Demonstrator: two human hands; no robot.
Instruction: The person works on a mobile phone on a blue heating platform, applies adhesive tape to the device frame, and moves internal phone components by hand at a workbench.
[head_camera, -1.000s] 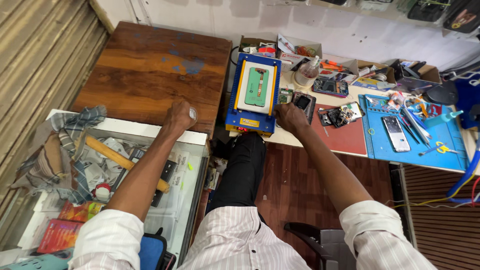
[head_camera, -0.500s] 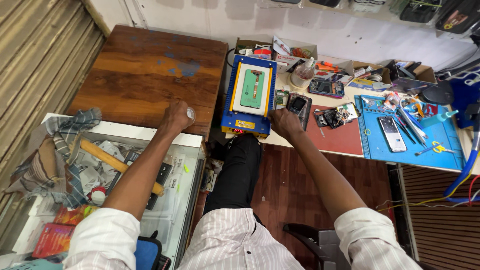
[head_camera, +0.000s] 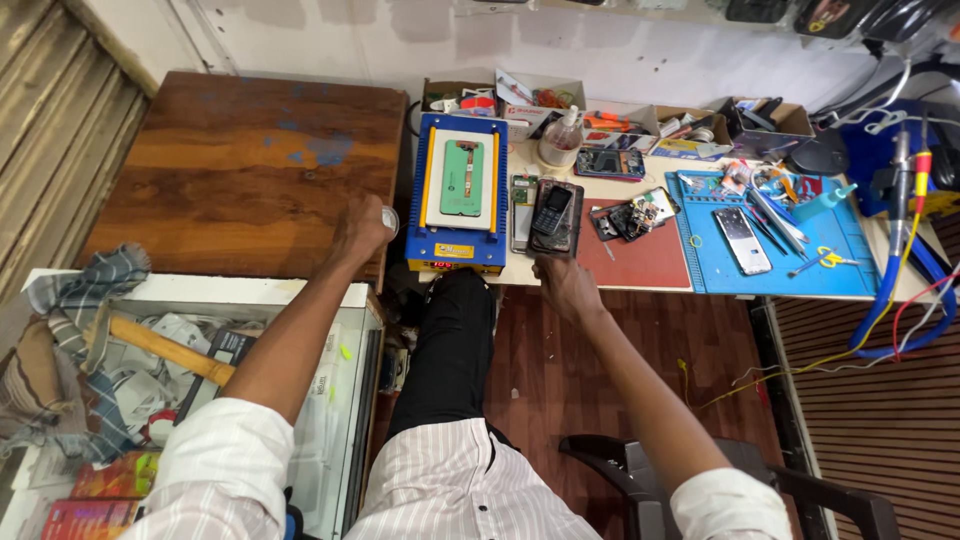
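My left hand (head_camera: 360, 228) rests on the right edge of a brown wooden board (head_camera: 240, 170), closed around a small white round object (head_camera: 389, 217). My right hand (head_camera: 565, 285) lies at the front edge of the white workbench (head_camera: 520, 272), its back towards me and its fingers curled under, so I cannot see if it holds anything. Just beyond it is a stack of phones (head_camera: 552, 215), a small black keypad phone on top. Between my hands stands a blue and yellow heating-plate machine (head_camera: 458, 195) with a green-backed phone on its white pad.
A red mat (head_camera: 650, 260) and a blue mat (head_camera: 770, 245) carry phone parts, a phone, tweezers and tools. Boxes and a pump bottle (head_camera: 560, 140) line the back. At the left is a glass case (head_camera: 200, 340) with a hammer and cloth. A black chair (head_camera: 640, 480) is under me.
My right hand has drawn back from the phone stack to the bench's front edge. My left hand has stayed on the board's edge with the white object.
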